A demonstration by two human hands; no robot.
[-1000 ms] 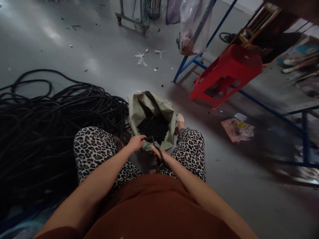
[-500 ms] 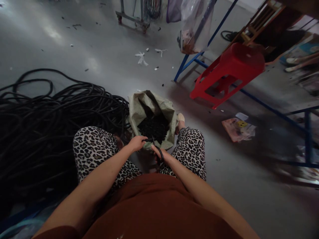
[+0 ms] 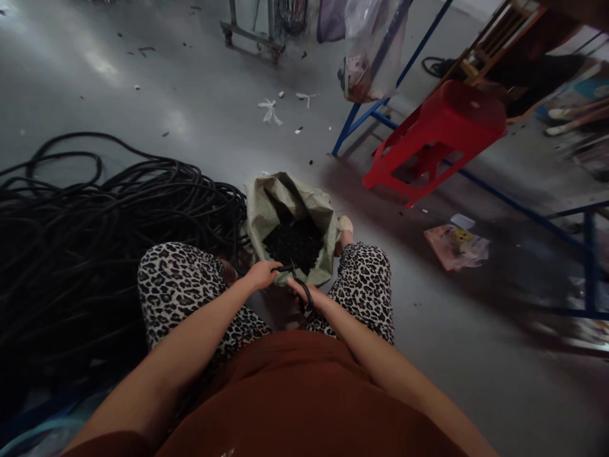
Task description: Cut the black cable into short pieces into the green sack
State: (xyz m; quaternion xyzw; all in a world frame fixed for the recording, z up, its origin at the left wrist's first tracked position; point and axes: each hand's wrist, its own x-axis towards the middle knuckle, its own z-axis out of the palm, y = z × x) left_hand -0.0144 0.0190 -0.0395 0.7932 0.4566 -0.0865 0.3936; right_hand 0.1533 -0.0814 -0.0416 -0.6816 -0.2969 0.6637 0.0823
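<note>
My left hand (image 3: 262, 275) is closed on a short black rubber cord (image 3: 282, 269), whose free end points right over the near rim of a sack. In my right hand (image 3: 301, 292) I grip black-handled scissors (image 3: 305, 293), fingers wrapped round the handles. The scissor blades point up at the cord's end and seem to meet it; whether they are closed on it I cannot tell. Beneath both hands stands the open pale green woven sack (image 3: 327, 219), with many small black pieces (image 3: 295, 244) inside. It sits between my knees.
A large tangle of black cord or tubing (image 3: 157, 197) lies on the floor to the left. At the right are a red plastic stool (image 3: 469, 117), a blue metal frame (image 3: 352, 124) and a plastic packet (image 3: 454, 244). A wheeled cart (image 3: 252, 38) stands at the far side.
The scissor blades have shifted slightly and now stand by the end of the cord. My hands hold nearly the same place over the sack.
</note>
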